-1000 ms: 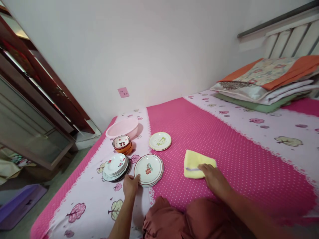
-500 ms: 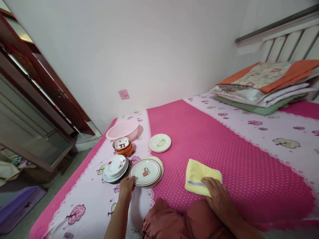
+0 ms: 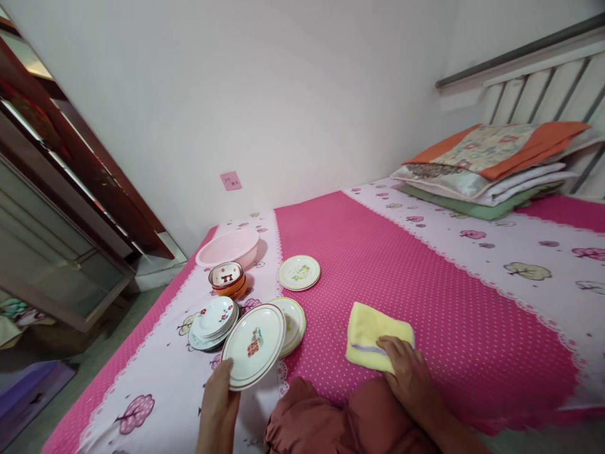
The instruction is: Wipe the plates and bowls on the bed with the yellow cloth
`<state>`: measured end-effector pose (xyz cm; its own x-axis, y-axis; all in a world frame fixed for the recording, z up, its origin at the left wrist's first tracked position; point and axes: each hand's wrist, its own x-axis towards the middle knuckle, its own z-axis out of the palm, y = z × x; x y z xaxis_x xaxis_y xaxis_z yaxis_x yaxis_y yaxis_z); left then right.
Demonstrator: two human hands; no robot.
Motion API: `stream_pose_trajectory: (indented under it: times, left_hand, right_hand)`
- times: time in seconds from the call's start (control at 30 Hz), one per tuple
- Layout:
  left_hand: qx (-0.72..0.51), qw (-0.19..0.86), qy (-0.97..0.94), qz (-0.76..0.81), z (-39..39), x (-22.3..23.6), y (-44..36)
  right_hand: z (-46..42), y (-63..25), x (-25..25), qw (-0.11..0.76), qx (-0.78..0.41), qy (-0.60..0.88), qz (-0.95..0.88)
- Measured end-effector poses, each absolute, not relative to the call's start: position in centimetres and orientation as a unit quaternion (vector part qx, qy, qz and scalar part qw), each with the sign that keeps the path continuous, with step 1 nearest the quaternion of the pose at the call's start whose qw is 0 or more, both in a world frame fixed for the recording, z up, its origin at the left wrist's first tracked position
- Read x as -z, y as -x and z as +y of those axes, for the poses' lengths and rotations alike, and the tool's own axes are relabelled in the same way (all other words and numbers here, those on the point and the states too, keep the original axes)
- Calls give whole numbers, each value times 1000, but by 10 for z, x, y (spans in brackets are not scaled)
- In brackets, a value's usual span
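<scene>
My left hand (image 3: 220,389) grips the lower left edge of a white plate (image 3: 254,347) with a dark red rim and a red printed motif. That plate is tilted up, partly in front of a small stack of yellow-rimmed plates (image 3: 295,328). At its left stands another stack of plates, the top one a white plate with red flowers (image 3: 212,317). My right hand (image 3: 407,372) holds the near right corner of a folded yellow towel (image 3: 373,328), fingers over its top; the towel lies on the pink bedspread (image 3: 326,353).
Green-patterned plates (image 3: 299,272) lie farther back. Stacked orange bowls (image 3: 227,280) stand before a pink basin (image 3: 229,248) near the wall. Folded bedding (image 3: 491,165) is piled at the far right by the headboard. The bed's left edge drops to the floor.
My left hand has lifted the red-rimmed plate off the stack and tilted it toward me, uncovering the yellow-rimmed plates. My right hand stays on the towel.
</scene>
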<state>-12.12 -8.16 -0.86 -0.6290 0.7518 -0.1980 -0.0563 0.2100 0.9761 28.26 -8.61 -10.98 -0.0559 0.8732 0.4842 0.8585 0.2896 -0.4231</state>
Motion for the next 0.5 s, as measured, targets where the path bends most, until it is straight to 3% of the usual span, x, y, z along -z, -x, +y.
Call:
stream_pose_trajectory:
  times: [0.3, 0.5]
  left_hand:
    - [-674, 550, -38, 491, -173, 3, 105]
    - [-688, 629, -74, 355, -184, 14, 90]
  right_hand:
    - [-85, -286, 103, 321, 11, 585, -745]
    - [-100, -305, 87, 351, -86, 564, -742]
